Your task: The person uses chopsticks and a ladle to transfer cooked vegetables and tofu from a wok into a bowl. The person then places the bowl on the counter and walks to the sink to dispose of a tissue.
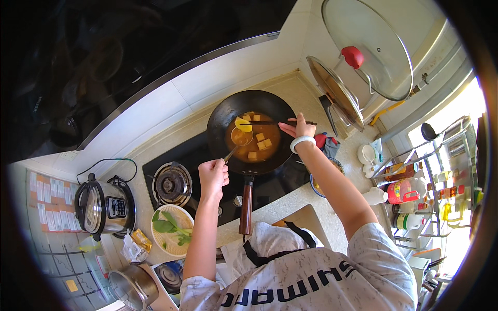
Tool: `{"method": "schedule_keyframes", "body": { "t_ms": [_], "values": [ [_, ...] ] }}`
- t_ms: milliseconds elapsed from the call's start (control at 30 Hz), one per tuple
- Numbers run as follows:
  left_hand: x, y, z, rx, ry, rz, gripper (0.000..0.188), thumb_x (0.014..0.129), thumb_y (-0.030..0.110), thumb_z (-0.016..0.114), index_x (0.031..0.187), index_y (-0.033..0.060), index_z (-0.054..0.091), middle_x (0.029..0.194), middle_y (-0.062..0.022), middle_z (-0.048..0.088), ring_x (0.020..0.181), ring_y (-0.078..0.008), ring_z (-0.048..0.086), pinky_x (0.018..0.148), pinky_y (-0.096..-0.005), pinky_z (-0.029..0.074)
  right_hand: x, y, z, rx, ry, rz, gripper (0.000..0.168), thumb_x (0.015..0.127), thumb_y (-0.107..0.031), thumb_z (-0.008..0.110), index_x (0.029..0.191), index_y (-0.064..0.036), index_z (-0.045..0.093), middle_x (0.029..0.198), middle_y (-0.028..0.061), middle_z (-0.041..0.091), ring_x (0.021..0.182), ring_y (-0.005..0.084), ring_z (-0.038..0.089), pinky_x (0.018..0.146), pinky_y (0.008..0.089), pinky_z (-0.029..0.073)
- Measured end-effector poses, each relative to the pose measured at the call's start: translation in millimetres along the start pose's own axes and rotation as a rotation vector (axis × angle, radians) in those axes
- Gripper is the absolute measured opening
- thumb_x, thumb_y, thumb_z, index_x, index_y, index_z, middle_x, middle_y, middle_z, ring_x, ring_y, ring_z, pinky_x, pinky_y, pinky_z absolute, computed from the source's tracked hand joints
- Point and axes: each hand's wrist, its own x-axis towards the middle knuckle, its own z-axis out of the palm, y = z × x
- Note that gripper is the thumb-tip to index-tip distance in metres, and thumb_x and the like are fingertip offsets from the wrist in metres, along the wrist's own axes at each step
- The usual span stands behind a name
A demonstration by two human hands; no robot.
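My left hand [214,178] is closed around the handle of a metal ladle [242,137], whose round bowl sits in the orange-brown broth [268,130]. In my right hand [297,127] are dark chopsticks [256,123], reaching left across the wok to a yellow slice [244,124] at the ladle's upper rim. Whether the tips grip the slice or only touch it, I cannot tell. Several tofu cubes [267,142] lie in the broth. The black wok [221,112] rests on the gas hob [204,147], its wooden handle [246,206] pointing towards me.
Left of the wok are a bare burner [172,184], a basket [186,217] of green leaves and an electric pressure cooker [105,208]. Glass lids [383,58] hang at the upper right. A rack of bottles [402,190] stands right. The range hood [136,70] overhangs the upper left.
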Motion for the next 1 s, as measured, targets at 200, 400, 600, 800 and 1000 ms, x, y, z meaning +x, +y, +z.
{"method": "schedule_keyframes", "body": {
  "t_ms": [200, 400, 600, 800, 1000],
  "values": [
    [-14.7, 24.7, 10.2, 0.093, -0.105, -0.01, 0.015, 0.086, 0.009, 0.05, 0.072, 0.0021, 0.052, 0.057, 0.0041, 0.042, 0.04, -0.0012, 0.031, 0.034, -0.0173, 0.022, -9.6, -15.0, -24.5, 0.022, 0.041, 0.015, 0.039, 0.09, -0.021, 0.045, 0.08, 0.017, 0.047, 0.074, 0.0236, 0.058, 0.06, 0.0384, 0.063, 0.055, 0.0415, 0.057],
    [-31.6, 38.8, 26.3, 0.195, -0.238, -0.006, 0.014, 0.086, 0.009, 0.049, 0.079, -0.0008, 0.054, 0.057, 0.0046, 0.042, 0.04, -0.0005, 0.031, 0.034, -0.0166, 0.022, -27.5, -41.3, -61.7, 0.08, 0.082, 0.012, 0.042, 0.09, -0.023, 0.045, 0.086, 0.019, 0.048, 0.079, 0.0228, 0.059, 0.063, 0.0383, 0.064, 0.059, 0.0398, 0.058],
    [-53.8, 37.9, 59.9, 0.268, -0.408, -0.043, 0.013, 0.086, 0.009, 0.049, 0.079, -0.0007, 0.053, 0.058, 0.0046, 0.04, 0.041, -0.0006, 0.031, 0.034, -0.0157, 0.022, -36.8, -73.6, -143.2, 0.183, 0.14, 0.013, 0.037, 0.091, -0.023, 0.042, 0.091, 0.014, 0.047, 0.087, 0.0274, 0.059, 0.074, 0.0388, 0.063, 0.068, 0.0406, 0.057],
    [-68.2, 2.3, 100.8, 0.25, -0.527, -0.144, 0.022, 0.086, 0.007, 0.047, 0.063, 0.0049, 0.047, 0.055, 0.0039, 0.041, 0.039, -0.0011, 0.032, 0.033, -0.0162, 0.023, -62.6, -96.9, -230.1, 0.245, 0.27, -0.012, 0.037, 0.092, -0.024, 0.041, 0.095, 0.013, 0.046, 0.094, 0.0276, 0.057, 0.083, 0.0378, 0.062, 0.076, 0.0405, 0.055],
    [-60.2, -64.7, 128.0, 0.289, -0.659, -0.21, 0.028, 0.086, 0.007, 0.048, 0.058, 0.0086, 0.042, 0.055, 0.004, 0.04, 0.041, -0.0005, 0.032, 0.034, -0.016, 0.022, -87.3, -84.6, -306.2, 0.316, 0.461, -0.071, 0.035, 0.092, -0.022, 0.041, 0.094, 0.013, 0.044, 0.092, 0.0253, 0.058, 0.081, 0.037, 0.063, 0.074, 0.0409, 0.056]
  ]
}}
